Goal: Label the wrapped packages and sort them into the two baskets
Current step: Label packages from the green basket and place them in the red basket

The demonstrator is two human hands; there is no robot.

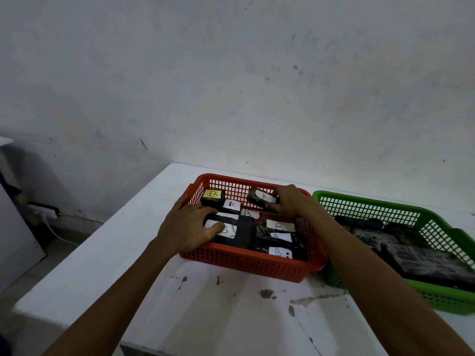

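Two baskets stand on the white table (231, 317): a red basket (246, 265) in the middle and a green basket (365, 209) just beside it at its 3 o'clock. In the red one I count nine labels marked B on the black wrapped packages (244, 235), eight white and one yellow label (212, 194) up at 11 o'clock. The green one holds dark wrapped bundles (416, 255); how many I cannot tell. The far edge of the table meets the wall (231, 86) close behind both baskets. A strip of tabletop runs at 9 o'clock of the red basket out to the table's left edge, and a wide, stained stretch lies at 6 o'clock, under the forearms. The left hand (187, 227) lies spread over the basket's 9 o'clock side, its thumb (216, 228) pressing on a white label, the outer fingers reaching toward the rim. The right hand (291, 202) is at 1 o'clock of the red basket, fingers and thumb curled round one labelled package (258, 197), which it holds tilted above the others near the far wall of the basket.
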